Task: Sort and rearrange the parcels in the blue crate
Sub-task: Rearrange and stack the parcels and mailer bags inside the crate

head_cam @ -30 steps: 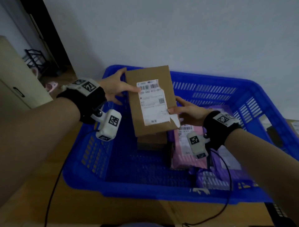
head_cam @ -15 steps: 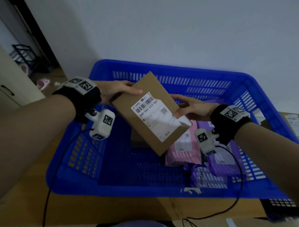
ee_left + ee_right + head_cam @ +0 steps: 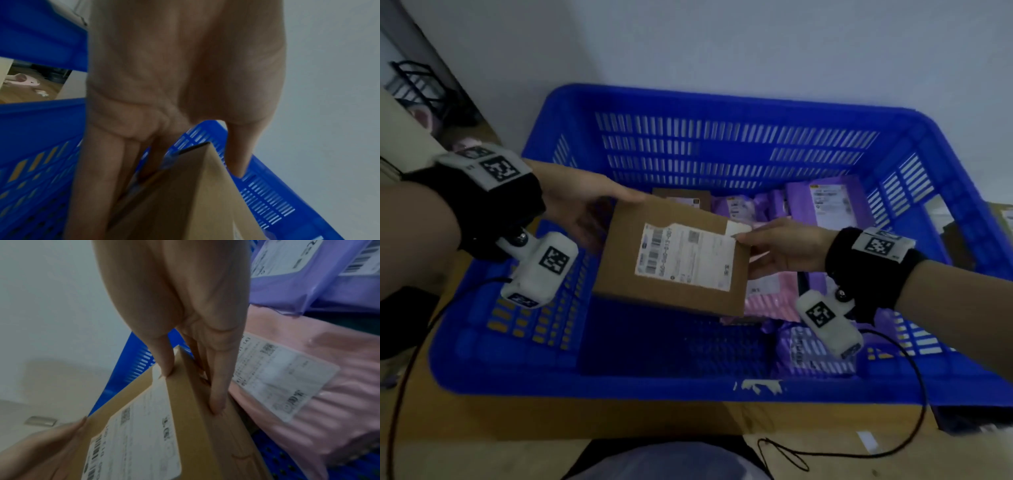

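A flat brown cardboard parcel with a white shipping label hangs label up over the middle of the blue crate. My left hand grips its far left corner, thumb on top and fingers underneath. My right hand pinches its right edge, thumb on the label's corner. In the left wrist view the parcel sits between thumb and fingers. In the right wrist view my thumb and fingers clamp the parcel's edge.
Pink and purple mailer bags fill the crate's right half, and a small brown box lies at the back. The crate's left floor is bare. The crate sits on a wooden surface against a white wall.
Both hands have lowered the parcel into the crate and turned it from upright and tilted to nearly flat, with its label facing up.
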{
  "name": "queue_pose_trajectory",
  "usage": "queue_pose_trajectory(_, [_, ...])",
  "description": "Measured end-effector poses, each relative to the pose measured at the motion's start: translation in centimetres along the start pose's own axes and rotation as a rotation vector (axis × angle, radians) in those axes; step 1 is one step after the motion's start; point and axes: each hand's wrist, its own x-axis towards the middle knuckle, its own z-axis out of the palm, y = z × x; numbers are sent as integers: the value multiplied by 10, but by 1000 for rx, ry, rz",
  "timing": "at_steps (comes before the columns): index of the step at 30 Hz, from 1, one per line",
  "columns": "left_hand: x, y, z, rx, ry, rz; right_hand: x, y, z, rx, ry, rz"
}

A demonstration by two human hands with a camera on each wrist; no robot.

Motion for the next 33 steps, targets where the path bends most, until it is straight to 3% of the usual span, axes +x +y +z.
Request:
queue_pose_trajectory(7, [12, -3, 14, 82, 27, -249, 20, 18, 12, 3, -194, 126])
queue_pose_trajectory(14, [48, -26, 32, 115, -86, -458, 48, 53, 22, -12, -210, 206])
queue_pose_trajectory(24, [106, -48, 53, 68, -279, -517, 76, 65, 22, -210, -49, 258])
queue_pose_trajectory(28, [118, -49, 61, 141, -197, -499, 89, 69, 22, -262, 78, 248])
queue_pose_trajectory(33, [129, -60, 55, 66, -140, -477, 98, 74, 18, -415, 104, 172])
